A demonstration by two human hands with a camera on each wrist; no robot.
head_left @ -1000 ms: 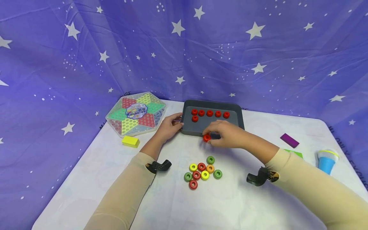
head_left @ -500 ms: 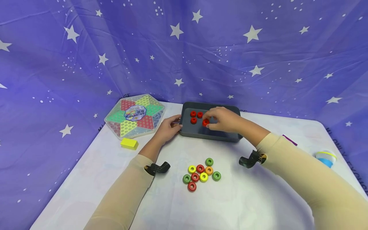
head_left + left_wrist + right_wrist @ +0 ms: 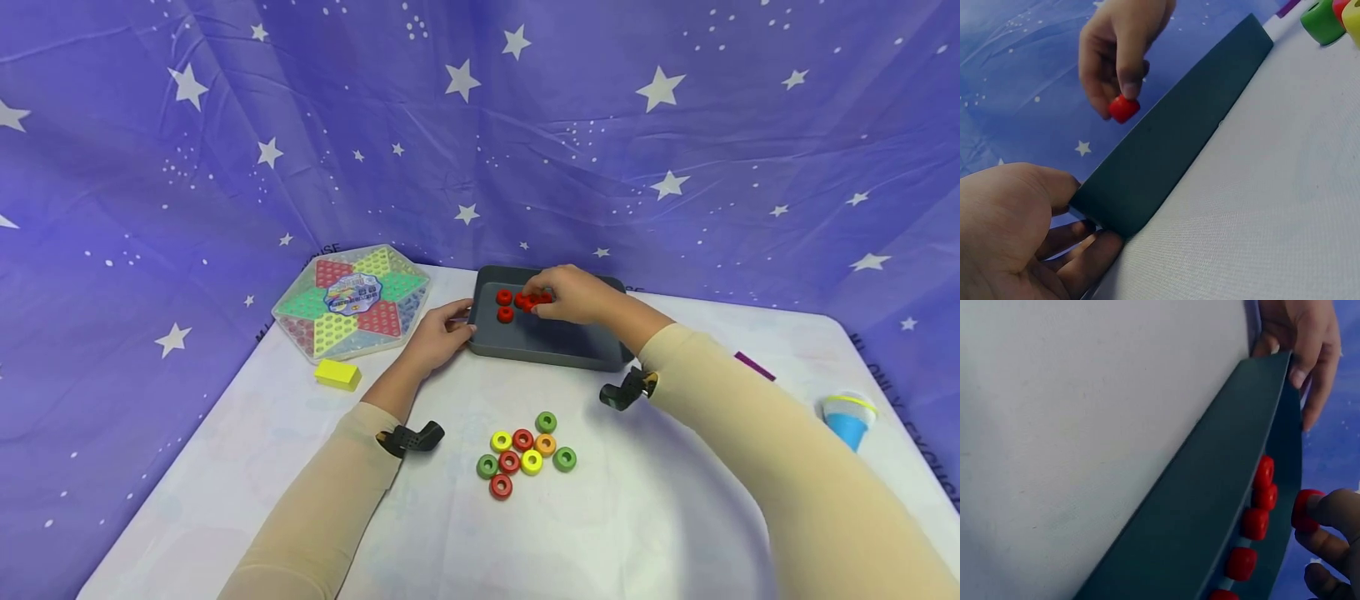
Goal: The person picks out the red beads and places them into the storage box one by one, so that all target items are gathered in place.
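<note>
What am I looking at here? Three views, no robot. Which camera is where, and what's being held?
No machine: a person works with two bare hands. The wide picture comes from a camera on the head; the two close ones come from cameras strapped to each wrist. The left hand holds the corner of a dark tray. The right hand, over the tray, has a pinch grip on a red ring. More red rings sit in a row inside the tray. On the white table lie a cluster of loose rings in red, yellow, green and orange, a hexagonal game board, a yellow block and a blue cup.
</note>
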